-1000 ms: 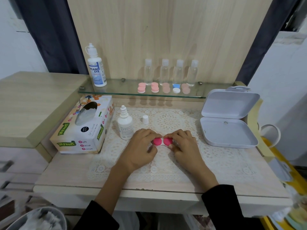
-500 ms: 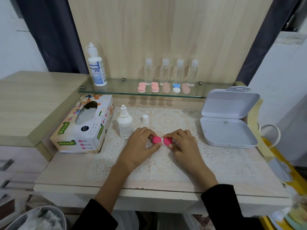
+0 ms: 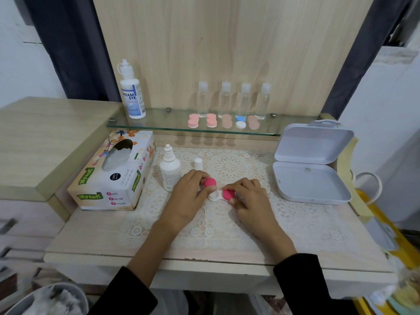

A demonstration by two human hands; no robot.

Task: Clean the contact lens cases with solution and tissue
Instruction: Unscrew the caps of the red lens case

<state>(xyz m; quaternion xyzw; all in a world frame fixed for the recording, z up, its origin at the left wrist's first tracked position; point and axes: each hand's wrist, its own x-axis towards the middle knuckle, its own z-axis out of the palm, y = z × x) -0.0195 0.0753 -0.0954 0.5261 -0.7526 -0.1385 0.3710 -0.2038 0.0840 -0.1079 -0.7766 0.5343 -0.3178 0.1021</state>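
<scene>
A white contact lens case (image 3: 214, 197) lies on the lace mat in the middle of the table. My left hand (image 3: 189, 197) pinches a pink cap (image 3: 210, 182), lifted off the case's left well. My right hand (image 3: 248, 202) grips the other pink cap (image 3: 228, 194), which sits on the case's right well. A small white solution bottle (image 3: 170, 170) stands uncapped just left of my left hand, its white cap (image 3: 198, 163) beside it. The tissue box (image 3: 113, 173) lies at the left.
An open white plastic box (image 3: 311, 173) sits at the right. A glass shelf (image 3: 159, 128) behind carries a larger solution bottle (image 3: 132, 92), several clear bottles (image 3: 234, 100) and several lens cases (image 3: 223, 121). A bin with used tissue (image 3: 50, 301) is at bottom left.
The left pink cap has come off the case and moved up and left in my left hand. The white left well now shows. My right hand stays on the right cap.
</scene>
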